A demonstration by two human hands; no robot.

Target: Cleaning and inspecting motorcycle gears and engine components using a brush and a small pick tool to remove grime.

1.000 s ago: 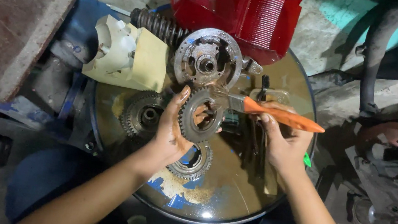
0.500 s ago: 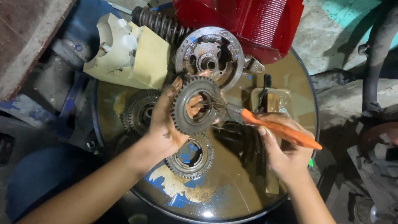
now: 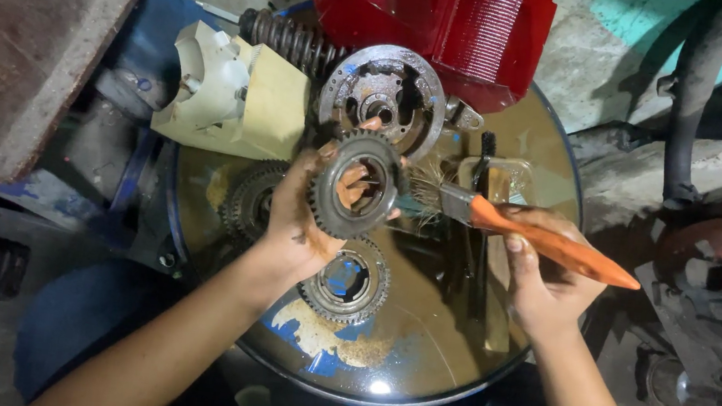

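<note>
The left hand [image 3: 299, 223] grips a toothed gear ring [image 3: 356, 185] above the round oily drum top [image 3: 444, 351]. The right hand [image 3: 544, 285], right of the gear ring, clasps an orange-handled brush [image 3: 540, 239], its bristles touching the ring's edge.

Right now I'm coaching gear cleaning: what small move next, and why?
Probably turn the gear slightly in the left hand: the brush in the right hand has its bristles at the gear's right edge only, and the other teeth look grimy.
</note>
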